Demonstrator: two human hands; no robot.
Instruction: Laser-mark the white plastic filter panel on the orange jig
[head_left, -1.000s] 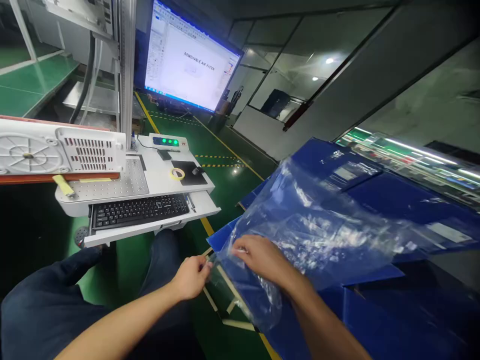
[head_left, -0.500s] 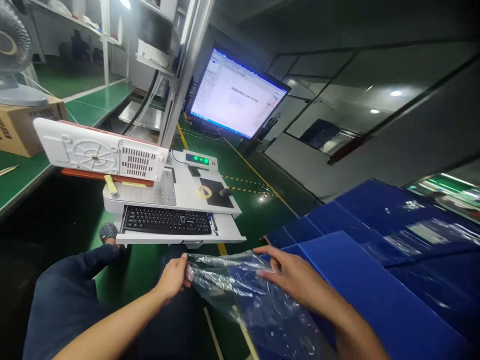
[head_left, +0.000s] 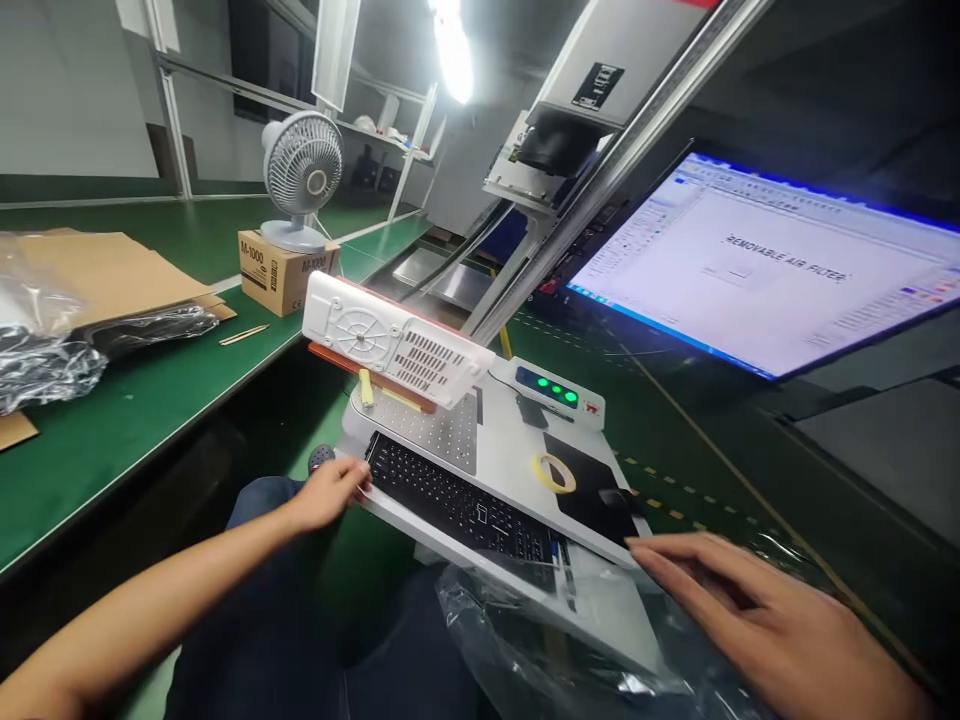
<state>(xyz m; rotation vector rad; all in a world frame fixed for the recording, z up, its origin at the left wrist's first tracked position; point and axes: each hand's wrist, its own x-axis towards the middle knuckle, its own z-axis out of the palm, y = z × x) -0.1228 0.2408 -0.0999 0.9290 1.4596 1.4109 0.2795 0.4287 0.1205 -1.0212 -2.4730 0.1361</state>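
Observation:
My right hand (head_left: 757, 610), at the lower right, pinches a clear plastic bag (head_left: 510, 640) between thumb and fingers. The bag hangs loosely below it, over the front of the keyboard tray (head_left: 480, 578). My left hand (head_left: 330, 492) is by the tray's left end, fingers curled together; whether anything thin is in them I cannot make out. A black keyboard (head_left: 457, 500) lies in the tray. Above it a white vented plastic panel (head_left: 397, 345) stands tilted on its long edge on the perforated metal plate (head_left: 427, 425), with an orange-brown strip beneath.
A tape roll (head_left: 553, 474) lies on a black mat (head_left: 589, 490). The machine head (head_left: 562, 140) hangs from a slanted post. A monitor (head_left: 780, 270) stands right. On the green bench (head_left: 187, 380) are a fan (head_left: 300, 170), a carton (head_left: 274, 275), cardboard (head_left: 112, 270) and plastic wrap.
The view has swung left. My hands have moved apart: the left is at the tray's end, the right has carried the bag in front of the tray. The blue boxes have left the view.

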